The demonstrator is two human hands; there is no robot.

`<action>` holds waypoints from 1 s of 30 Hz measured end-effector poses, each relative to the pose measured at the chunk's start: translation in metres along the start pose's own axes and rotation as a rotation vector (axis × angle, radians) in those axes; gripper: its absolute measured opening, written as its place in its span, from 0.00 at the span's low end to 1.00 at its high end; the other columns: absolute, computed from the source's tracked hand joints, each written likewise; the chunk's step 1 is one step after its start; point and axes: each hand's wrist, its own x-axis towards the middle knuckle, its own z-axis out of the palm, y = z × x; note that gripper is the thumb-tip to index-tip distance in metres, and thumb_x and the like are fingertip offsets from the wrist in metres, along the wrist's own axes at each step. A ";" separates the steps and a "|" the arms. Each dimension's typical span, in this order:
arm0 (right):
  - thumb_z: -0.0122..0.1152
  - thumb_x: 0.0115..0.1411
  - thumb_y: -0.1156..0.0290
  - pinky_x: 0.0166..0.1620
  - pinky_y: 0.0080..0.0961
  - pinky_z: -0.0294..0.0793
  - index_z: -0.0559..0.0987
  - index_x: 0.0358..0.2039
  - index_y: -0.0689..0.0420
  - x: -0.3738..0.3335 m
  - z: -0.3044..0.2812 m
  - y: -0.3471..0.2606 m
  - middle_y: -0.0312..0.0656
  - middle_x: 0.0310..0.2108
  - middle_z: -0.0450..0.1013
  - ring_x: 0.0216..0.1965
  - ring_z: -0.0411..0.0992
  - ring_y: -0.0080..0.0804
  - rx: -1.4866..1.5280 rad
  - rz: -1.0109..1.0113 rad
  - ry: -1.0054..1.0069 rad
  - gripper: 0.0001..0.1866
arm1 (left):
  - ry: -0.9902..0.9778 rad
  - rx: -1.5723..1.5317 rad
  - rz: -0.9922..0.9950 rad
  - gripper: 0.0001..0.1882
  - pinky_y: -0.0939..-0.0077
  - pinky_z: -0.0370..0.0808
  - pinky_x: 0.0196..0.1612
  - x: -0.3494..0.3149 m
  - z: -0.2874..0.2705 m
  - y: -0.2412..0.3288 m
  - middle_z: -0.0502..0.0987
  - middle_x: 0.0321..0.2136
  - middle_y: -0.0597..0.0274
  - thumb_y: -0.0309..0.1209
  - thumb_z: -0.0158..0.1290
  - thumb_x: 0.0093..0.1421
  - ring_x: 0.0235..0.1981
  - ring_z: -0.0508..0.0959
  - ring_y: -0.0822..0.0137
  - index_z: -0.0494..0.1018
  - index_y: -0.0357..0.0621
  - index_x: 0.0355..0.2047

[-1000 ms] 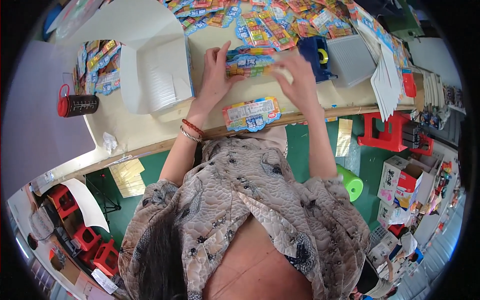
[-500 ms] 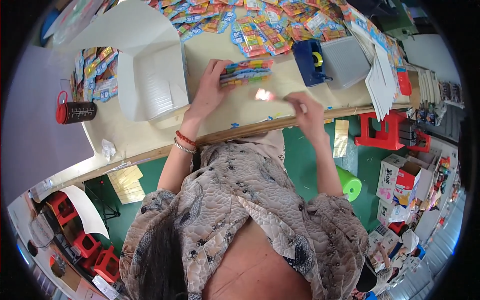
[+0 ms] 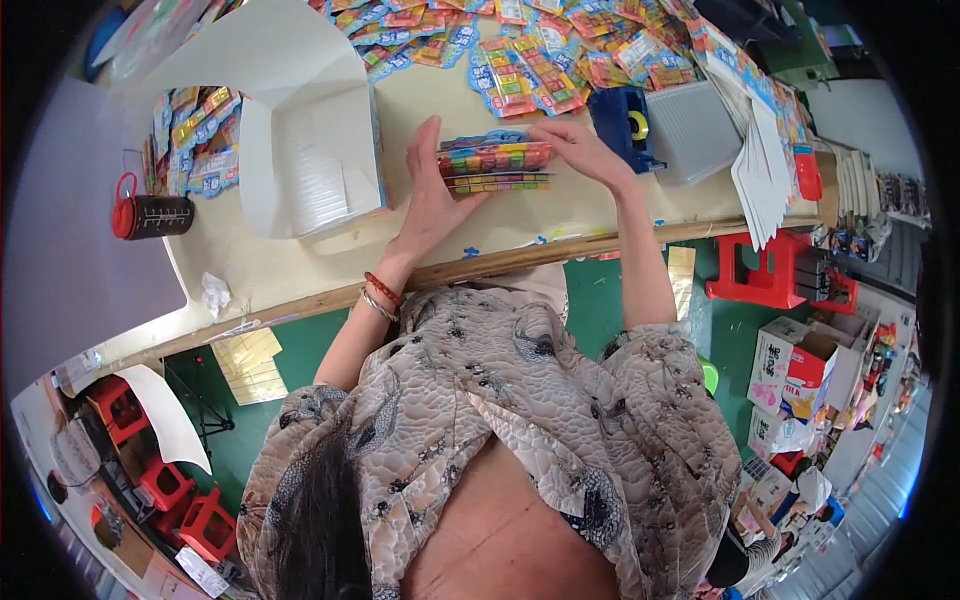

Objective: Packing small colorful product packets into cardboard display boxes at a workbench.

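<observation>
A small stack of colourful candy packets stands between my two hands above the table, with blue scalloped card edges showing behind clear, multicoloured fronts. My left hand grips its left end, thumb at the near side and fingers at the far side. At the right end, my right hand pinches the upper corner of the stack. An open white box sits just left of my left hand, its lid folded back. Its inside shows only bare white card.
Many similar packets cover the far side of the table, and more lie left of the box. A blue tape dispenser stands beside a pale ridged tray on the right. A dark bottle with red lid lies at left.
My right hand has moved left and away from me, from the table's front edge to the stack. The shiny small item near it is no longer seen apart. The stack has tilted.
</observation>
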 end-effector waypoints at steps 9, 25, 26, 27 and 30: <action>0.60 0.58 0.72 0.46 0.24 0.69 0.78 0.38 0.61 -0.033 0.027 -0.023 0.39 0.37 0.75 0.40 0.72 0.27 -0.101 -0.285 0.422 0.09 | -0.269 -0.401 -0.210 0.51 0.74 0.77 0.50 0.000 0.001 -0.017 0.57 0.53 0.56 0.19 0.64 0.48 0.53 0.68 0.64 0.44 0.49 0.66; 0.59 0.58 0.66 0.35 0.28 0.73 0.78 0.35 0.59 -0.021 -0.046 -0.126 0.44 0.29 0.76 0.30 0.74 0.40 -0.811 -0.211 0.563 0.10 | -0.426 -0.498 -0.223 0.36 0.73 0.75 0.51 -0.005 -0.002 -0.032 0.68 0.47 0.59 0.19 0.62 0.50 0.50 0.71 0.69 0.57 0.42 0.56; 0.59 0.57 0.65 0.35 0.32 0.73 0.77 0.33 0.59 -0.001 -0.040 -0.114 0.46 0.28 0.75 0.31 0.74 0.44 -0.944 -0.258 0.451 0.10 | -0.451 -0.472 -0.211 0.34 0.72 0.75 0.51 -0.008 -0.003 -0.032 0.67 0.48 0.58 0.19 0.63 0.49 0.50 0.71 0.68 0.58 0.42 0.54; 0.59 0.56 0.64 0.35 0.36 0.73 0.77 0.32 0.59 0.019 -0.028 -0.101 0.47 0.27 0.75 0.32 0.74 0.48 -1.075 -0.308 0.334 0.11 | -0.471 -0.445 -0.199 0.33 0.71 0.74 0.51 -0.009 -0.005 -0.031 0.65 0.50 0.58 0.19 0.63 0.49 0.49 0.71 0.67 0.59 0.41 0.52; 0.56 0.58 0.59 0.37 0.41 0.72 0.77 0.32 0.58 0.056 0.014 -0.104 0.51 0.27 0.74 0.34 0.74 0.50 -0.942 -0.188 -0.077 0.14 | -0.297 -0.419 -0.043 0.34 0.68 0.77 0.46 -0.015 0.000 -0.025 0.57 0.55 0.53 0.18 0.65 0.46 0.51 0.70 0.63 0.60 0.41 0.51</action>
